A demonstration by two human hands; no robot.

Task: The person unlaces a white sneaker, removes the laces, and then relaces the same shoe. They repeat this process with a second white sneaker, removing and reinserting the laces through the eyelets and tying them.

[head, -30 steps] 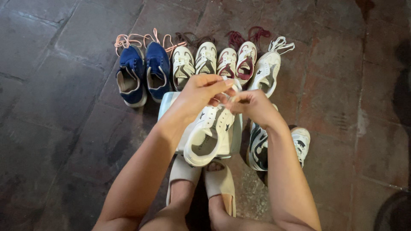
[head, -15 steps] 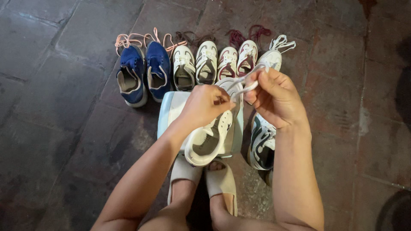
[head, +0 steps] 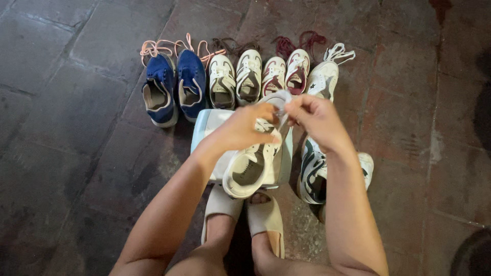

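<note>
Sneaker: a white sneaker (head: 253, 163) lay on a pale box (head: 207, 125), heel toward the person, just above their sandalled feet (head: 245, 217).
Left hand: the left hand (head: 245, 128) was pinched over the sneaker's front, fingers closed on the white lace (head: 281, 105).
Right hand: the right hand (head: 317, 120) was closed on the same lace near the toe.
Handling: the sneaker looked light, its upper soft and its sole stiff; the lace was thin, limp and likely to slip, so best gripped near its tip.
Hold: the sneaker seemed best steadied by the sole or heel.
Nearby: a row of shoes (head: 240, 76) stood beyond; a dark-and-white sneaker (head: 312, 176) lay beside the box.
</note>
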